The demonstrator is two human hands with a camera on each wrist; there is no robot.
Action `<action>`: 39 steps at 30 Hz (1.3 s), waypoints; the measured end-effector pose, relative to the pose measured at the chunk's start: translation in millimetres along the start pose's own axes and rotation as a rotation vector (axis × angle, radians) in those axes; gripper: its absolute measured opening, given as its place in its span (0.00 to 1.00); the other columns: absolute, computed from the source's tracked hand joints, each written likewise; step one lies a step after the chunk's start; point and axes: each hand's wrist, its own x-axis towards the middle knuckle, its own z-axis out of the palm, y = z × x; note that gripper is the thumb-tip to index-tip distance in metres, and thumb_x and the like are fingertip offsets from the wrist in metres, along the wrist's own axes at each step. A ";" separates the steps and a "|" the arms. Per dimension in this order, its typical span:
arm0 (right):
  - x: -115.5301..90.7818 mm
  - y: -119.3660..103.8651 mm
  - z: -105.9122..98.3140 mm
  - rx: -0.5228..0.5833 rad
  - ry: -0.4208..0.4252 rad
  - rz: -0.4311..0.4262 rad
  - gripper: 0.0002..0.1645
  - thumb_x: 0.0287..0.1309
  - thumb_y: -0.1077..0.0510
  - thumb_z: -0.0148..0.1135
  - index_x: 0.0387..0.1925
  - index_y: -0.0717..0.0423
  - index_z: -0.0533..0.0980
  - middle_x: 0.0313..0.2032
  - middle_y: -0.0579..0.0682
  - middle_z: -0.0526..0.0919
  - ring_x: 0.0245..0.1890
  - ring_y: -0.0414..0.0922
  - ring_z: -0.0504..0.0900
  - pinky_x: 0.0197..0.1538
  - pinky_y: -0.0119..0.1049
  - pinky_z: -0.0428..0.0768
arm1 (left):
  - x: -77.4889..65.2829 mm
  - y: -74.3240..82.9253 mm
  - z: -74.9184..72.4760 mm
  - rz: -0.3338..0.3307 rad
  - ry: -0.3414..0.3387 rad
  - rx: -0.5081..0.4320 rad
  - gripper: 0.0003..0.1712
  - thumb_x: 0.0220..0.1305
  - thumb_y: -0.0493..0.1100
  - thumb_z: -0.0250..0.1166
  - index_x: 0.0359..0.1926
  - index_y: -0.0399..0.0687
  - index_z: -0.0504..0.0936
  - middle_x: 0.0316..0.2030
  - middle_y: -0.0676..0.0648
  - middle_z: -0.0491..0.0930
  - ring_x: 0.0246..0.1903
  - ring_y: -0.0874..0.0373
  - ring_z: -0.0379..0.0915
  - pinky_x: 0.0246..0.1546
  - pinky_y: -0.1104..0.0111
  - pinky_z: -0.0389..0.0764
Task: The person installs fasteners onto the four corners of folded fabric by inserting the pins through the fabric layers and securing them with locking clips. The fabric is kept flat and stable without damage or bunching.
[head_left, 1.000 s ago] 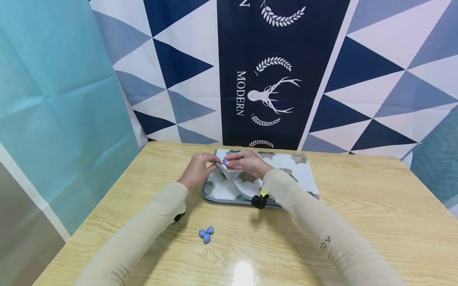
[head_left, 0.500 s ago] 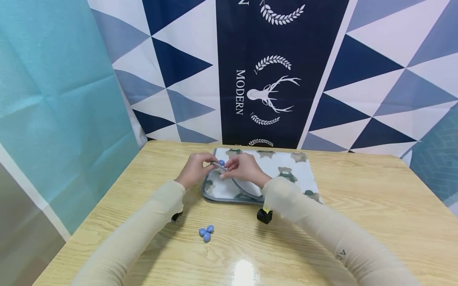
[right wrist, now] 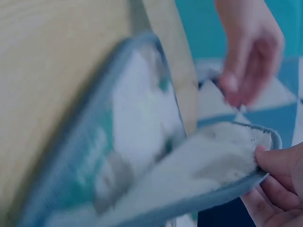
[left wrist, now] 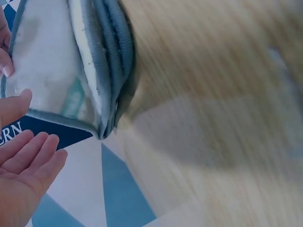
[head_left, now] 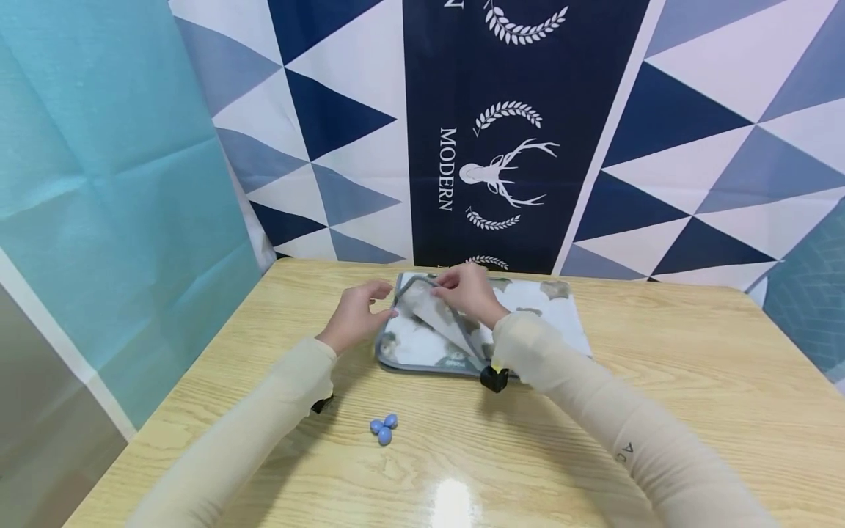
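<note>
A folded blanket [head_left: 416, 341], white with a bear print and grey binding, lies near the table's far edge. My right hand [head_left: 469, 293] pinches the bound edge of its top layer and holds that flap [head_left: 439, 315] raised; in the right wrist view the thumb [right wrist: 277, 163] presses on the cloth just inside the binding. To the left, my left hand [head_left: 354, 314] hovers by the blanket's left side. Its fingers [left wrist: 35, 161] are spread and hold nothing in the left wrist view. Stacked layers with thick binding [left wrist: 111, 42] show there too.
Three small blue ovals [head_left: 385, 436] sit clustered on the wooden table [head_left: 317, 469], nearer me than the blanket. A patterned curtain [head_left: 356, 110] hangs behind the table, and a teal sheet [head_left: 132, 183] hangs at the left.
My left hand has let go of the blanket's edge. My right hand has moved up and right, lifting the flap. A small blue thing near the fingers earlier is no longer visible.
</note>
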 end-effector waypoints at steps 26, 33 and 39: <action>23.8 103.8 -37.4 0.064 0.111 0.406 0.16 0.51 0.56 0.71 0.41 0.62 0.84 0.30 0.50 0.88 0.24 0.32 0.77 0.32 0.23 0.73 | -54.7 -16.3 -19.7 -0.067 -0.154 0.174 0.24 0.59 0.41 0.68 0.56 0.36 0.76 0.54 0.38 0.80 0.56 0.43 0.76 0.57 0.52 0.77; 23.4 105.2 -47.5 0.074 0.084 0.385 0.12 0.52 0.61 0.68 0.39 0.64 0.84 0.36 0.57 0.89 0.22 0.35 0.84 0.30 0.25 0.80 | -66.1 -17.4 -32.6 -0.025 -0.183 0.212 0.23 0.60 0.41 0.67 0.55 0.36 0.77 0.53 0.38 0.81 0.54 0.43 0.77 0.56 0.51 0.78; 23.2 88.7 -53.2 0.027 0.071 0.297 0.12 0.52 0.57 0.69 0.38 0.61 0.84 0.29 0.52 0.89 0.26 0.42 0.86 0.28 0.25 0.77 | -74.6 -17.8 -44.8 0.036 -0.238 0.255 0.16 0.60 0.39 0.67 0.48 0.37 0.81 0.47 0.40 0.84 0.49 0.45 0.80 0.50 0.54 0.81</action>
